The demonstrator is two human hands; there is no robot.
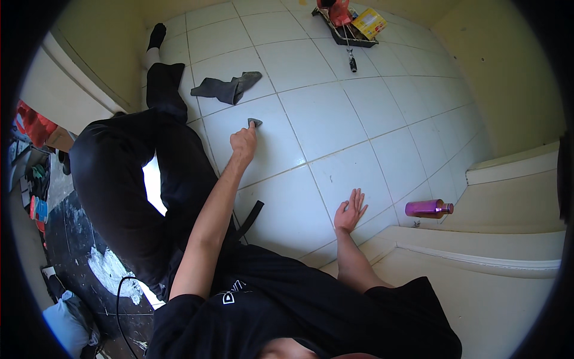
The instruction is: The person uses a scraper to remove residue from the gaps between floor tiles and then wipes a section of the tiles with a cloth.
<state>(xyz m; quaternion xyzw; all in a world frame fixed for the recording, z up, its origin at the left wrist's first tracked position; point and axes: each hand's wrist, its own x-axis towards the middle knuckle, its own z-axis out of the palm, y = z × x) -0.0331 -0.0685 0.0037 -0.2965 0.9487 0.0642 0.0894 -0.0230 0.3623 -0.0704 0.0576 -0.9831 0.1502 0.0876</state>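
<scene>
My left hand (242, 143) reaches out over the white floor tiles, its index finger stretched and the other fingers curled in. Its fingertip presses on a small dark grey, roughly triangular piece (257, 122) on the tile; whether that is cloth or sandpaper I cannot make out. Just beyond it lies a crumpled dark grey cloth (227, 88). My right hand (351, 210) is propped on the tiles to the right, fingers stretched and holding nothing. To its right a shiny purple bottle (427, 208) lies on its side.
At the far wall stands a black paint tray (353, 42) holding a red item and a yellow box (369, 23), with a black handle (352, 61) sticking out. My legs (131, 185) stretch along the left. A pale step (466, 251) borders the tiles at right. Clutter fills the left edge.
</scene>
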